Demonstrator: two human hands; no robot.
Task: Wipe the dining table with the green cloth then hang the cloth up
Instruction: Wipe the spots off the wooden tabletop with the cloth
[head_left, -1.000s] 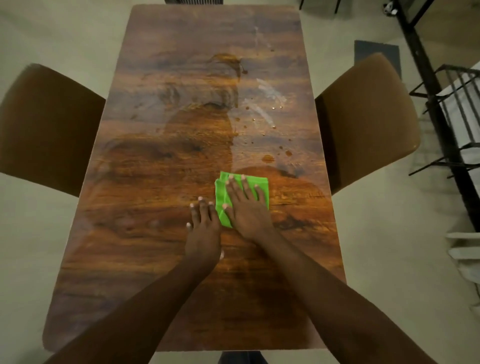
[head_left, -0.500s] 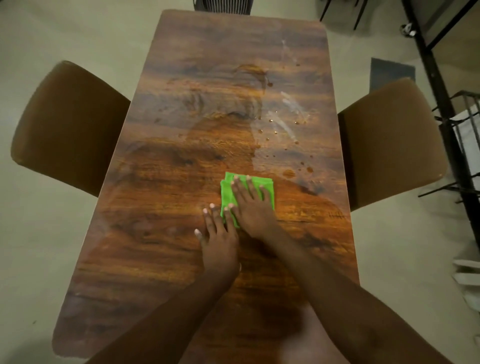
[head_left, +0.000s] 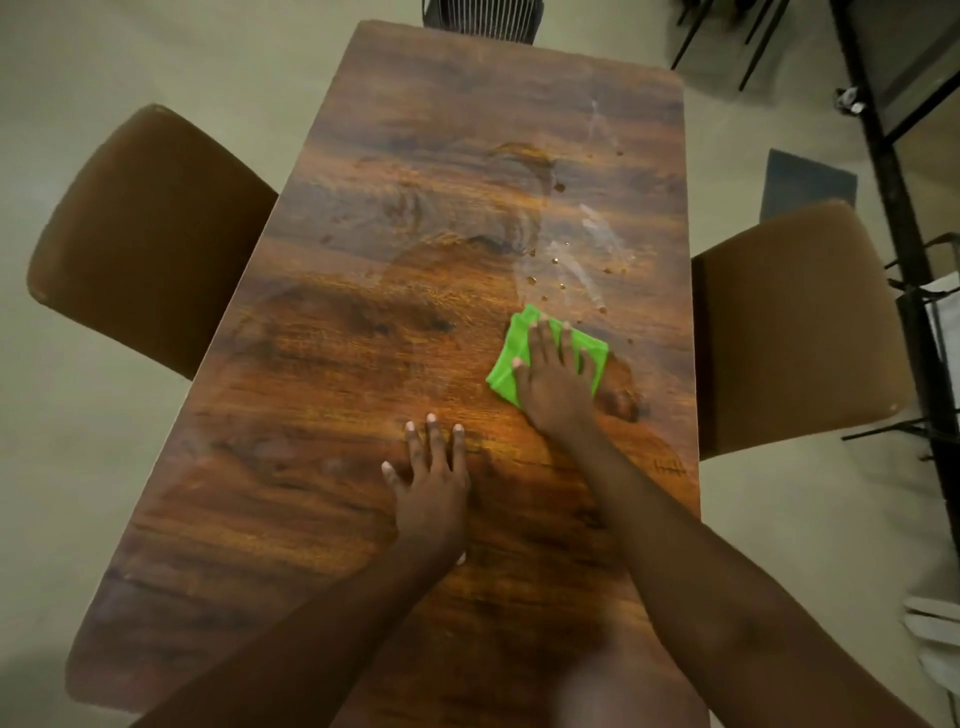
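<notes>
A folded green cloth (head_left: 506, 364) lies flat on the wooden dining table (head_left: 332, 332), right of its middle. My right hand (head_left: 553, 387) presses down on the cloth with fingers spread, covering most of it. My left hand (head_left: 431, 478) rests palm down on the bare wood, apart from the cloth, nearer to me and to the left. Small drops and pale smears (head_left: 582, 260) mark the tabletop just beyond the cloth.
A brown chair (head_left: 140, 239) stands at the table's left side and another brown chair (head_left: 795, 327) at its right. A black metal rack (head_left: 904, 218) runs along the far right. A dark chair back (head_left: 480, 21) shows at the table's far end.
My right hand has slid the cloth to the right and away from me, toward the drops. My left hand stayed on the wood, so the hands are farther apart.
</notes>
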